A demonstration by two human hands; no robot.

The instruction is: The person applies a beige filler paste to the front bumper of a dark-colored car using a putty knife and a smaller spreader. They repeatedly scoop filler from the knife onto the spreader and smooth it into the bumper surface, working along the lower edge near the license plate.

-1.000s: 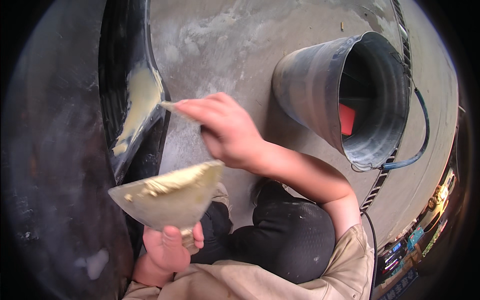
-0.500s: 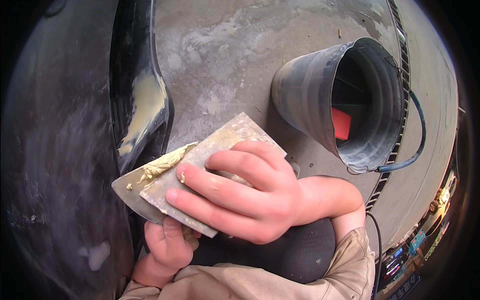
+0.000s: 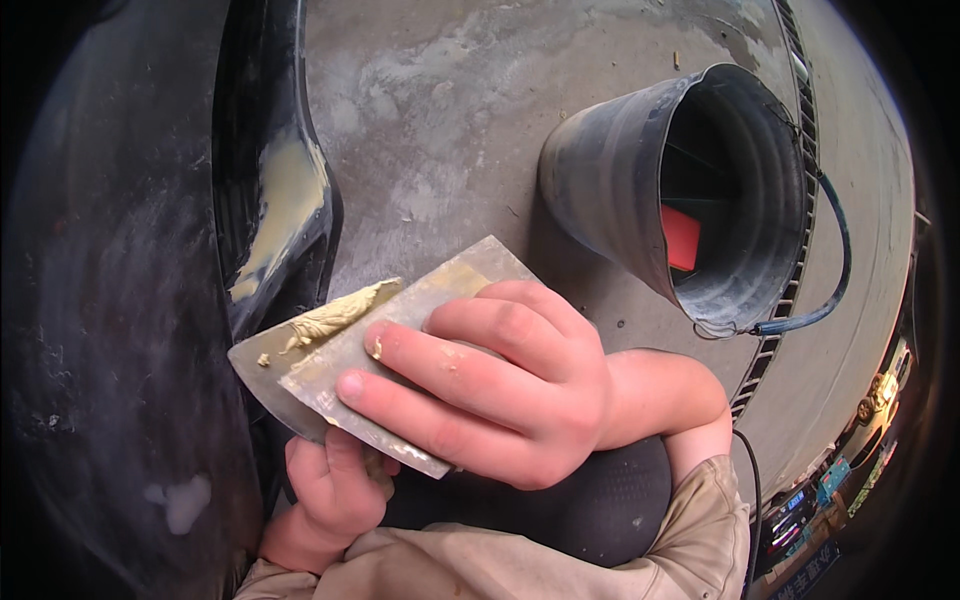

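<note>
My left hand (image 3: 335, 490) is closed round the handle of a putty knife (image 3: 268, 375), whose broad metal blade faces up. A ridge of pale yellow putty (image 3: 340, 315) lies along the blade's far edge. My right hand (image 3: 510, 390) grips a flat, rectangular metal spreader (image 3: 475, 270), fingers laid over its top face and thumb hidden. The spreader overlaps the putty knife's blade, its left edge beside the putty. Yellow specks stick to my right fingertips. On the left, a dark car body panel (image 3: 265, 90) carries a smeared yellow putty patch (image 3: 290, 195).
A dark bucket (image 3: 600, 180) lies tipped on the concrete floor (image 3: 430, 130), a red block (image 3: 681, 238) inside and its handle (image 3: 835, 290) out to the right. Behind it runs a slotted drain grate (image 3: 760, 375). A black cable (image 3: 755, 480) lies at lower right.
My right hand and the spreader have shifted slightly right and down across the putty knife's blade. The bucket and panel appear slightly shifted in view.
</note>
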